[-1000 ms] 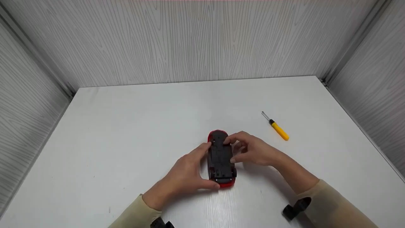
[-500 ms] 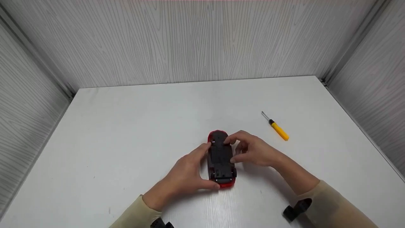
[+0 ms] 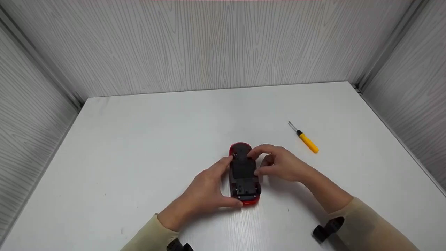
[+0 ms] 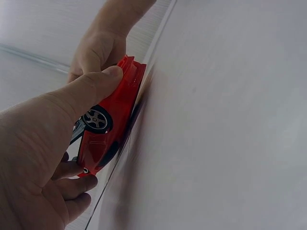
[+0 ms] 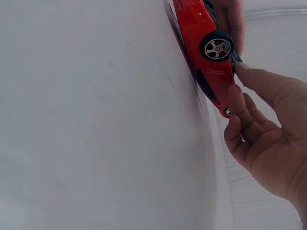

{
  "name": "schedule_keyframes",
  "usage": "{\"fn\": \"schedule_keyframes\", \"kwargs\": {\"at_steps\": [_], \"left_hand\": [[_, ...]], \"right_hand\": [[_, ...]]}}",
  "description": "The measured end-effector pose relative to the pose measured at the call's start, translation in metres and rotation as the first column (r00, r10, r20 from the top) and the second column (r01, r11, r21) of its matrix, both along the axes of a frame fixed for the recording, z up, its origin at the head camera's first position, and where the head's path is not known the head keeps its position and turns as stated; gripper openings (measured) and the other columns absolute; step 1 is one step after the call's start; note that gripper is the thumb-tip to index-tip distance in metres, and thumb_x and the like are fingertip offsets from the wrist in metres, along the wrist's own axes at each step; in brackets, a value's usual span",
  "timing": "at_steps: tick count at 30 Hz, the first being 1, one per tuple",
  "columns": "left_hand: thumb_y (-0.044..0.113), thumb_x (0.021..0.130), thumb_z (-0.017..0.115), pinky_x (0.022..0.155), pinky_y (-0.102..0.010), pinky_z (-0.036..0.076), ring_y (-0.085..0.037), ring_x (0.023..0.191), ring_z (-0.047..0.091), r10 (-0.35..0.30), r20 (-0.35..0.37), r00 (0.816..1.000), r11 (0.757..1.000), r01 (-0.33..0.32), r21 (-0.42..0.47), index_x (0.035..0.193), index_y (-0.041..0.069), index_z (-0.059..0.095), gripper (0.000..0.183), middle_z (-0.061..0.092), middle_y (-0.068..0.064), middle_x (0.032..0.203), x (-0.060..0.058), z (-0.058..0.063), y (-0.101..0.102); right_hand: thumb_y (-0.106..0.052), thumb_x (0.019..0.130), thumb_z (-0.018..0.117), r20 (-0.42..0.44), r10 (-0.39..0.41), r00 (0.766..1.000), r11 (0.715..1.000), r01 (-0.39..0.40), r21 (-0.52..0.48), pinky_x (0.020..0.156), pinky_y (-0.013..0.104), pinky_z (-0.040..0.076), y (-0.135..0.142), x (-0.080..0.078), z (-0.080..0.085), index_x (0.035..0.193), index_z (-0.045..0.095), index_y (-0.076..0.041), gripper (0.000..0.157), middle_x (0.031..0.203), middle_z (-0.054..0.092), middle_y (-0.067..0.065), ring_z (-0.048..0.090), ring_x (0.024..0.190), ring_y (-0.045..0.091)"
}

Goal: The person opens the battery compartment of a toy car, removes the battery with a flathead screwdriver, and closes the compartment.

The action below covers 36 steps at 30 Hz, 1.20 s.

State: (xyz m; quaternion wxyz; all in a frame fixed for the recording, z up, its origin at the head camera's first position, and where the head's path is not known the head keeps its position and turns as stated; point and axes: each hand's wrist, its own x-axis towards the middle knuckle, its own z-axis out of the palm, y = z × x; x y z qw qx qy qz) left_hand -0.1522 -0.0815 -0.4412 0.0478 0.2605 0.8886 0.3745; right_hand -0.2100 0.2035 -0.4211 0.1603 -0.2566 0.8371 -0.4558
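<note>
– Your right hand [image 3: 284, 164] has its thumb slightly farther up the right edge of the red toy car [image 3: 244, 186] than in the frame 0.5 s earlier, while your left hand [image 3: 207, 188] and the car stay where they are on the table [image 3: 156, 139].

– So what do my 2 hands hold?

– Your left hand grips the car, spread wide around it: fingers along its left side, thumb against the near end. Your right hand pinches the right edge; the index fingertip bends onto the black underside [image 3: 243, 169], the thumb presses nearer to you, and the other fingers curl in.

– And which way does the car point?

– It lies upside down on the table in front of you, between your hands. Its long axis runs away from you toward the back panel [image 3: 223, 45], the far end leaning a little left. You can see 2 spoked wheels from the right wrist, but I cannot tell which end is the nose.

– What else is around me?

– You have 1 yellow-handled screwdriver [image 3: 305, 139] beyond your right hand, well apart from the car, its metal tip aimed far and left. Your right hand sits between the 2, and its fingers cover part of the car's right edge.
</note>
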Motion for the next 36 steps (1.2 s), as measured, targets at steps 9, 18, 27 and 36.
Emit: {"fn": "schedule_keyframes", "kwargs": {"at_steps": [9,18,27,36], "left_hand": [[0.051,0.07,0.098,0.12,-0.043,0.04,-0.013,0.145,0.047,-0.003,0.01,1.0,1.0,0.003,0.003,0.166,0.024,0.032,0.12,0.05,0.005,0.16,0.0015,-0.0003,0.0012],[0.051,0.069,0.098,0.119,-0.043,0.04,-0.013,0.144,0.047,0.0,-0.015,1.0,1.0,0.001,0.005,0.165,0.022,0.033,0.12,0.051,0.003,0.159,0.0008,0.0006,0.0],[0.049,0.069,0.099,0.117,-0.042,0.043,-0.011,0.14,0.051,-0.015,-0.039,0.999,1.0,0.016,0.027,0.163,0.024,0.037,0.116,0.053,0.007,0.155,0.0006,0.0004,0.0007],[0.05,0.07,0.098,0.117,-0.044,0.043,-0.014,0.143,0.05,-0.01,-0.036,0.999,1.0,0.011,0.023,0.164,0.02,0.036,0.117,0.052,0.003,0.158,0.0015,0.0001,-0.0004]], "right_hand": [[-0.016,0.095,0.081,-0.039,0.016,0.999,1.0,-0.015,0.018,0.078,0.033,0.056,-0.0003,-0.0004,-0.0005,0.13,0.07,-0.031,0.04,0.121,0.069,-0.003,0.069,0.082,0.021],[-0.016,0.098,0.078,-0.043,0.007,0.999,1.0,-0.006,0.012,0.084,0.034,0.056,-0.0036,-0.0027,0.0003,0.128,0.071,-0.028,0.033,0.114,0.071,-0.003,0.067,0.096,0.023],[-0.011,0.098,0.077,0.003,0.001,1.0,0.997,-0.001,-0.074,0.084,0.029,0.058,-0.0061,-0.0035,0.0001,0.125,0.071,-0.017,0.028,0.107,0.072,0.005,0.068,0.095,0.026],[-0.01,0.099,0.076,0.023,0.003,1.0,0.994,0.0,-0.108,0.082,0.029,0.059,-0.0063,-0.005,-0.0002,0.123,0.071,-0.013,0.025,0.103,0.072,0.007,0.067,0.093,0.026]]}}
